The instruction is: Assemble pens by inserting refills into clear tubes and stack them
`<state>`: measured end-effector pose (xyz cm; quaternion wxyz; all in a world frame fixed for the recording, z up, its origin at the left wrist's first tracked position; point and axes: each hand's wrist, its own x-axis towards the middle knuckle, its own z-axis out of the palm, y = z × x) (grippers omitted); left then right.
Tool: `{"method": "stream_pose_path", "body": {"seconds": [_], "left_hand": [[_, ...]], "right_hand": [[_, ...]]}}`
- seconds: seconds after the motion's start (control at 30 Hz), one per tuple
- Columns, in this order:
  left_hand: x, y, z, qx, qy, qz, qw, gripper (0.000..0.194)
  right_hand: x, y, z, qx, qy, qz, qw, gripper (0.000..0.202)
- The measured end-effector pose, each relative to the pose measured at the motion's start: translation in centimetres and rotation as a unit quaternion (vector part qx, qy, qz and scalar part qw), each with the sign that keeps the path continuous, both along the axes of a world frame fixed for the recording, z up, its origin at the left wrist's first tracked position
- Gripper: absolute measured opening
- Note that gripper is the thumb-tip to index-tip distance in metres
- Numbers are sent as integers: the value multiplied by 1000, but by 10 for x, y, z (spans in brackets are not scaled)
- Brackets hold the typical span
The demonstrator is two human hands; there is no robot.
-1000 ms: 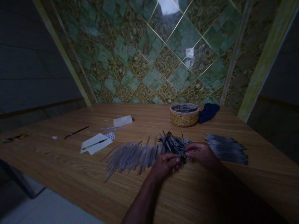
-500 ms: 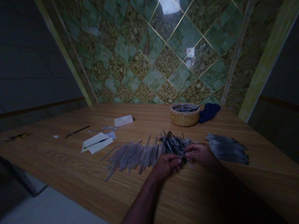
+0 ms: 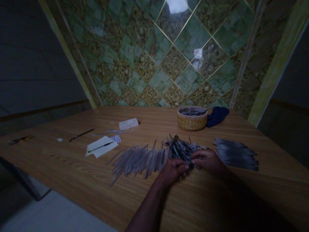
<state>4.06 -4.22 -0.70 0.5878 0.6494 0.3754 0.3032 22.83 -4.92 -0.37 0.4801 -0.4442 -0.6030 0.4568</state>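
A tiled wall (image 3: 161, 77) in dim light, a wooden table (image 3: 72, 167) and two hands close together

Green and patterned brown tiles stand behind the table in a diamond layout, with bright reflections near the top. The light is low and much of the detail is soft.

The left hand (image 3: 172, 170) and the right hand (image 3: 207, 159) are near each other at the front edge of a heap of dark slender pieces (image 3: 178, 146), right of the table's middle. On each hand the thumb and fingers are drawn near one another; whether they are clamped on a piece I cannot tell, since the spot between them is dark and small.

Left of the heap, and right beside it, lie many pale tubes (image 3: 138, 159), side by side and slightly uneven. Right of the right hand, a neat row of greyish sticks (image 3: 235, 154) shows dark ends on its right side.

Farther back, a round woven basket (image 3: 191, 123) holds more slender pieces, with a dark blue cloth (image 3: 218, 116) just beside it. On the left half of the table are a small white box (image 3: 128, 123), a pale sheet of paper (image 3: 98, 144) with a dark thin stick (image 3: 101, 147) across it, a checked scrap (image 3: 116, 138) and another dark stick (image 3: 81, 135).
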Motion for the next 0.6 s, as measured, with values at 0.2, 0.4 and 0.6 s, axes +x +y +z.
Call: {"method": "stream_pose_path", "body": {"seconds": [0.2,0.4,0.6], "left_hand": [[-1,0,4,9,37,-21,999,38],[-1,-1,6,9,44,-22,999,36],[-1,-1,5,14,48,-26,998,36]], "right_hand": [[2,0,0,-8,-19,12,1000,18],[4,2,-5,-28,-7,36,999,20],[5,3,-8,-49,-1,44,998,23]]}}
